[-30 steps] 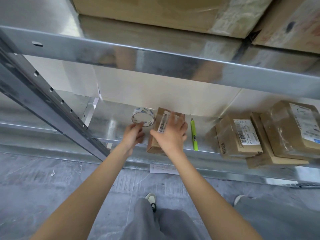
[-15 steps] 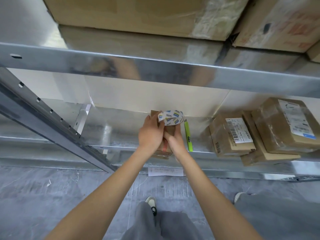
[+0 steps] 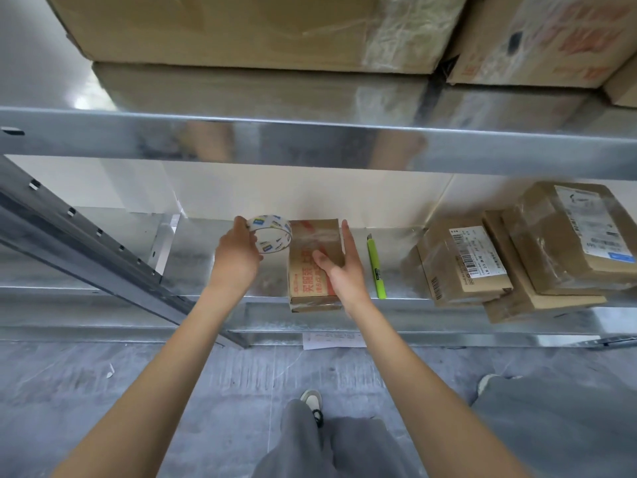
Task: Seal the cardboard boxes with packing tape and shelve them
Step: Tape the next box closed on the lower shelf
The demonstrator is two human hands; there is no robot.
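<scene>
A small cardboard box (image 3: 305,281) with red print lies flat on the metal shelf (image 3: 206,263); a strip of clear tape runs along its top. My left hand (image 3: 238,253) grips a roll of packing tape (image 3: 270,233) with blue and yellow marks, held just left of the box's far end. My right hand (image 3: 339,267) rests on the box with straight fingers along its right side and the thumb pressing on top.
A green utility knife (image 3: 375,267) lies right of the box. A stack of labelled, taped parcels (image 3: 517,257) fills the shelf's right part. Large cartons (image 3: 275,29) sit on the shelf above. A slanted steel upright (image 3: 86,250) crosses at left. My legs stand on grey floor below.
The tape roll has moved from above the box to its left side in my left hand. The box now lies flat, red print up, with my right hand spread on it.
</scene>
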